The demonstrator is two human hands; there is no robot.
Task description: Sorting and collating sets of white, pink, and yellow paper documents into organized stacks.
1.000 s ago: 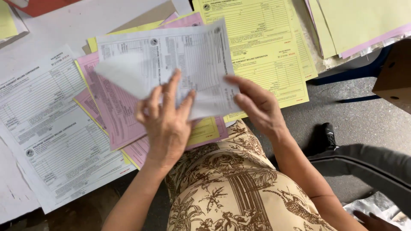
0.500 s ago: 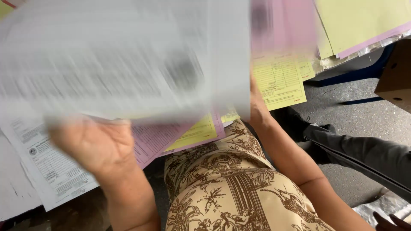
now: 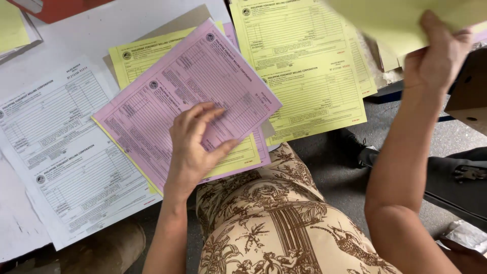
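Note:
My left hand (image 3: 195, 144) lies on a pink printed form (image 3: 193, 76) at the middle of the desk. Its fingertips and thumb pinch the sheet near its lower right edge. Under the pink form lie a yellow form (image 3: 139, 53) and more pink sheets. My right hand (image 3: 439, 56) is raised at the upper right, shut on a plain yellow sheet (image 3: 401, 15) that reaches across the top right corner. Below that hand lies a stack of yellow forms (image 3: 309, 71).
White forms (image 3: 56, 132) overlap at the left on the white desk (image 3: 122, 23). A red object (image 3: 50, 7) sits at the top left and a cardboard box (image 3: 469, 91) at the right edge. My lap in patterned cloth (image 3: 274, 223) fills the bottom; a dark shoe (image 3: 355, 147) rests on the grey floor.
The white form that both hands held has been swept away, uncovering the pink form. My left hand has dropped onto the pink form. My right hand has risen to the upper right with a yellow sheet.

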